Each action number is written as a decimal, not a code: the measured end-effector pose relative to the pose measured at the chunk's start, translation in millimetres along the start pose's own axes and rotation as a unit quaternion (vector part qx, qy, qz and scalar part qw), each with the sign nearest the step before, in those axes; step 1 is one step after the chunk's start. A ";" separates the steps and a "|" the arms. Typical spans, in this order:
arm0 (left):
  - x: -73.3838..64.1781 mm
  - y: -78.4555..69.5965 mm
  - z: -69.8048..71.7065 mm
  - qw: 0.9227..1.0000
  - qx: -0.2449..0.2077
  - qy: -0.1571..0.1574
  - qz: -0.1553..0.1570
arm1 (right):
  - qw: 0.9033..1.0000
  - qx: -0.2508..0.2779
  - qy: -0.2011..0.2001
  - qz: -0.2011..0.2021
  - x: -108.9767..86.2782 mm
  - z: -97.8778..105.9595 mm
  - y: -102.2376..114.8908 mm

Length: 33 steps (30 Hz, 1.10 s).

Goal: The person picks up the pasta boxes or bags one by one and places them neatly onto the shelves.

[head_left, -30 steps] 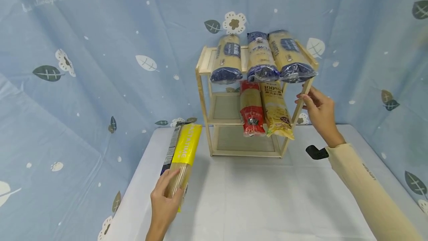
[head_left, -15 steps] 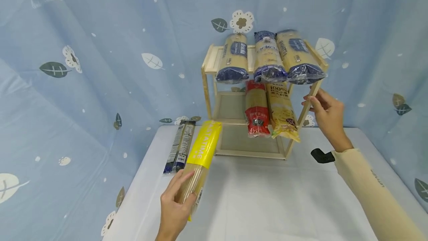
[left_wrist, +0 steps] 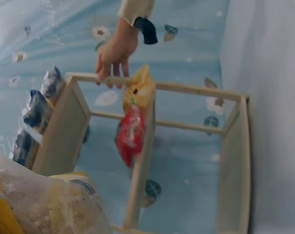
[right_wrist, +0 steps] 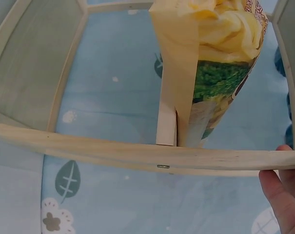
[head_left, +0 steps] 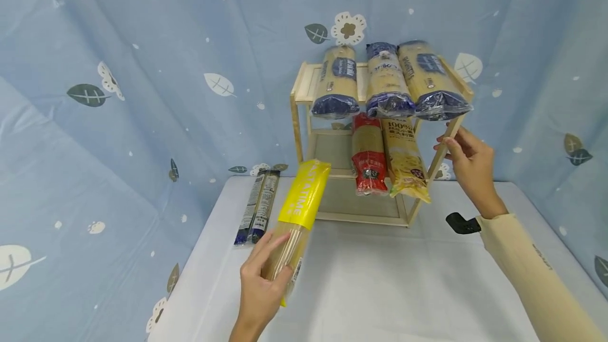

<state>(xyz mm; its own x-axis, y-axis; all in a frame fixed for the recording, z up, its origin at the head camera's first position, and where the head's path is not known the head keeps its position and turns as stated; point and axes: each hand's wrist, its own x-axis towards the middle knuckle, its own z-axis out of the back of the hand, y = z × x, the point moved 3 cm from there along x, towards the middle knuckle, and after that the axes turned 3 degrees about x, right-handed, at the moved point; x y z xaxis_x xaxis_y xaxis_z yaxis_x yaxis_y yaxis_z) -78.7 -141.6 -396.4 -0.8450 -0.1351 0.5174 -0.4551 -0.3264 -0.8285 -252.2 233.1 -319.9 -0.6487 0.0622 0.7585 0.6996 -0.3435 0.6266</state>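
My left hand (head_left: 263, 281) holds a spaghetti pack (head_left: 304, 194) with a yellow PASTATIME wrapper by its lower clear end. The pack is tilted above the table, in front of the left side of a wooden three-level shelf (head_left: 331, 148). My right hand (head_left: 475, 168) grips the shelf's right front post, its thumb on the near side; the right wrist view shows fingertips (right_wrist: 274, 187) against the post. On the middle level lie a red noodle pack (head_left: 369, 160) and a yellow pasta pack (head_left: 404, 160), side by side toward the right. A see-through package (left_wrist: 64, 202) fills the left wrist view's lower left corner.
Three blue-ended pasta packs (head_left: 336, 81) lie across the top level, their ends jutting past its front. Two dark narrow packs (head_left: 256, 207) lie on the white table (head_left: 361, 278) left of the shelf. A blue patterned curtain (head_left: 157, 94) hangs behind and at the sides.
My left hand has lifted the spaghetti pack off the dark packs and carried it right, toward the shelf. My right hand has stayed on the post. The head view has shifted slightly.
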 end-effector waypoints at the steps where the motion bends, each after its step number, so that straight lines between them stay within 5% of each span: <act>1: 0.4 -2.6 -1.9 1.000 -0.001 0.002 -0.006 | 1.000 0.001 -0.002 0.004 -0.3 0.8 -0.1; 11: 21.9 -12.3 -24.1 0.999 -0.008 0.007 -0.034 | 1.000 0.002 -0.008 0.002 -1.2 0.9 -1.0; 22: 74.8 -0.6 -58.3 0.999 0.009 -0.019 -0.038 | 1.000 -0.010 -0.008 0.001 -4.4 1.4 -2.4; 33: 129.0 5.7 -86.7 0.998 0.038 -0.020 -0.036 | 1.000 -0.008 -0.012 -0.003 0.5 5.4 -31.8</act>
<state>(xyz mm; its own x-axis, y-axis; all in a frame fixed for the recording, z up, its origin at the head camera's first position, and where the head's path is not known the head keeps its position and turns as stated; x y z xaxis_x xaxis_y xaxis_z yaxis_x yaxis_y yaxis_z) -214.7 -79.8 -353.0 -0.7983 -0.1456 0.5843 -0.4905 -0.4058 -0.7712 -273.1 249.1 -338.4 -0.6459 0.0860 0.7586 0.6907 -0.3573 0.6287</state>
